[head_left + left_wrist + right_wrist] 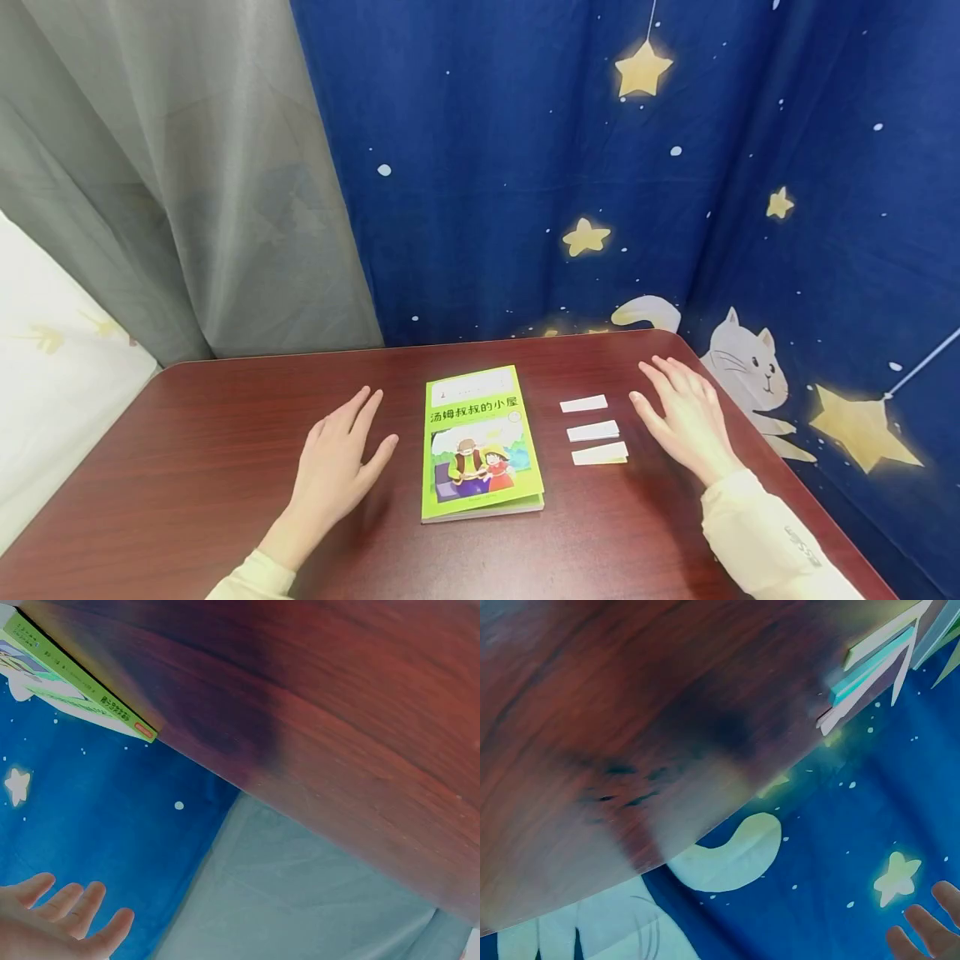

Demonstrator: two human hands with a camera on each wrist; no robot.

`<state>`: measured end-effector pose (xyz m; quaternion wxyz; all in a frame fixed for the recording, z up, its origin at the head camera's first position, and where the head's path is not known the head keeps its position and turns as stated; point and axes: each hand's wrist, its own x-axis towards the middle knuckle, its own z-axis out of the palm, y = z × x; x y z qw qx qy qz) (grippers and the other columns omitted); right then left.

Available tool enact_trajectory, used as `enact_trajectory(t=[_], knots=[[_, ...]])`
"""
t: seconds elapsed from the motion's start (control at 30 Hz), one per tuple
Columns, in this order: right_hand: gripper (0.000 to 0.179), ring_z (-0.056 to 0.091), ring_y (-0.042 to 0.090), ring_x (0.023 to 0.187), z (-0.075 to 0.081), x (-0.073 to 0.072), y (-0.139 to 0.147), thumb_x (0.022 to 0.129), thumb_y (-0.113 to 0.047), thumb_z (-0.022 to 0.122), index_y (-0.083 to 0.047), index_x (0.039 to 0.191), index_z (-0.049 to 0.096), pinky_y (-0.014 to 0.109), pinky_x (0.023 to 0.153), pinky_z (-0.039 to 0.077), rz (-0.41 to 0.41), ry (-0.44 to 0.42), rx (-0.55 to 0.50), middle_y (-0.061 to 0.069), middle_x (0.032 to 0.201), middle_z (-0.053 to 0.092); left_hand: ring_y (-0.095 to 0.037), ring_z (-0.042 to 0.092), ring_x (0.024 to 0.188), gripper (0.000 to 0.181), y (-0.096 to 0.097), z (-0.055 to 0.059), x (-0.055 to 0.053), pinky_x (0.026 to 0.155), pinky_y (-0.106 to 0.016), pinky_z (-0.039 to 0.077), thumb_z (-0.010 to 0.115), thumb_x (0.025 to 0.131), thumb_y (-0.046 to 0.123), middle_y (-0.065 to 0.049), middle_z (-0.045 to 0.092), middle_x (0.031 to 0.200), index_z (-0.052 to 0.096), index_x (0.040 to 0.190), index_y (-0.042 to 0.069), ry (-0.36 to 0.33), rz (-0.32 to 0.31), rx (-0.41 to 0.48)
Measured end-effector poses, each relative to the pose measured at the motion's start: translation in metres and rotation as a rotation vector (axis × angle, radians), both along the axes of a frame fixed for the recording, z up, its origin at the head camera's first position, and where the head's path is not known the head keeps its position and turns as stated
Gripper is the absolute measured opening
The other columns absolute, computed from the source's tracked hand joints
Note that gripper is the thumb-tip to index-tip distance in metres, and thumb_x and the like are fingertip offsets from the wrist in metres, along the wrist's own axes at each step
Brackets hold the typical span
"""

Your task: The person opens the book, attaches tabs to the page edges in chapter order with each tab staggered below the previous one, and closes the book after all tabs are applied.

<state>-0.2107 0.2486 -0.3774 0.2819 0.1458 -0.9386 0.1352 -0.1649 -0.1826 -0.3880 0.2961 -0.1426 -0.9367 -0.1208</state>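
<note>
A green paperback book (483,446) with a cartoon cover lies on the table, its front cover lifted slightly at the lower right. To its right, three small folded white strips (595,431) are set one behind another; in the right wrist view the strips (870,667) show coloured edges. My left hand (337,462) is held left of the book, fingers extended, holding nothing. Right of the strips is my right hand (686,417), its fingers spread and apart from them. The left wrist view shows the book's spine (82,679) and part of the left hand (64,922).
The dark red-brown wooden table (210,467) has rounded far corners. Behind it hang a grey curtain (247,183) and a blue curtain (487,167) with stars and a white cat print. White cloth (52,375) hangs at the left.
</note>
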Motion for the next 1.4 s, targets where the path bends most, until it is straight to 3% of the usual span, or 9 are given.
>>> enact_trajectory(t=[0.2,0.43,0.77,1.07,1.4], knots=[[0.042,0.043,0.035,0.118,0.004,-0.005,-0.014,0.083,-0.026,0.061,-0.006,0.120,0.056,0.053,0.097,0.029,0.028,0.041,-0.015,0.017,0.122,0.056,-0.031,0.052,0.111,0.058,0.007,0.003,-0.002,0.089,-0.050,0.039,0.062,0.080,0.034,-0.014,0.052,0.128,0.050,0.129,0.006,0.019,-0.018,0.009],[0.040,0.050,0.031,0.111,0.005,-0.008,-0.033,0.083,-0.028,0.062,-0.008,0.117,0.059,0.051,0.092,0.036,0.070,0.029,-0.025,0.013,0.114,0.061,-0.030,0.055,0.104,0.060,0.016,0.007,-0.004,0.085,-0.048,0.043,0.063,0.080,0.036,-0.013,0.056,0.121,0.048,0.130,0.008,-0.038,-0.011,-0.013],[0.039,0.055,0.028,0.104,0.002,-0.010,-0.064,0.082,-0.032,0.064,-0.011,0.115,0.062,0.047,0.086,0.043,0.123,-0.019,0.033,0.009,0.109,0.064,-0.027,0.059,0.096,0.060,0.027,0.002,-0.009,0.078,-0.046,0.047,0.064,0.080,0.036,-0.010,0.060,0.113,0.048,0.131,0.011,-0.097,-0.022,-0.062],[0.035,0.060,0.022,0.094,-0.008,-0.009,-0.087,0.081,-0.034,0.065,-0.014,0.110,0.065,0.041,0.078,0.047,0.185,-0.035,0.081,0.003,0.099,0.068,-0.026,0.059,0.094,0.060,0.037,-0.004,-0.010,0.075,-0.043,0.048,0.063,0.080,0.039,-0.008,0.060,0.109,0.048,0.131,0.010,-0.189,-0.029,-0.108],[0.033,0.060,0.019,0.090,-0.022,-0.002,-0.103,0.081,-0.036,0.065,-0.016,0.107,0.065,0.039,0.076,0.049,0.244,-0.140,0.181,0.000,0.096,0.067,-0.023,0.059,0.088,0.057,0.045,-0.011,-0.006,0.070,-0.041,0.046,0.063,0.080,0.040,-0.008,0.060,0.103,0.053,0.126,0.009,-0.326,-0.053,-0.180]])
